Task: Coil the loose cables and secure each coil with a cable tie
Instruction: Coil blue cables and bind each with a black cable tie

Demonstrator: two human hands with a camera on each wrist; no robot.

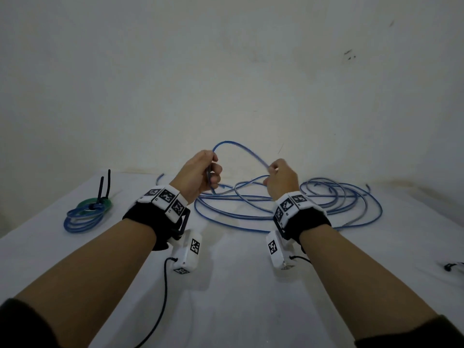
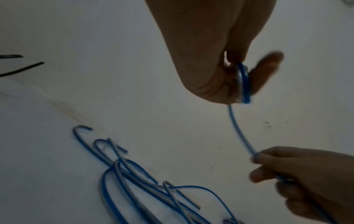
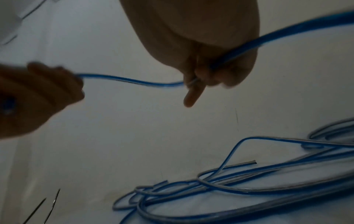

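White cloth covers the table (image 1: 238, 297), set against a pale wall. Loose blue cable (image 1: 326, 212) sprawls in tangled loops across the far right of the table. One arc rises between both raised hands: the left hand (image 1: 198, 177) grips it with curled fingers, the right hand (image 1: 281, 182) pinches it likewise. Finished coils (image 1: 85, 214), bound by a black cable tie (image 1: 103, 189), lie at far left.

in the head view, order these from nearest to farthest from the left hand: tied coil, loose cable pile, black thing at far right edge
1. Loose cable pile, just right of the left hand.
2. Tied coil, on the table's left side.
3. Black thing, at the far right edge.
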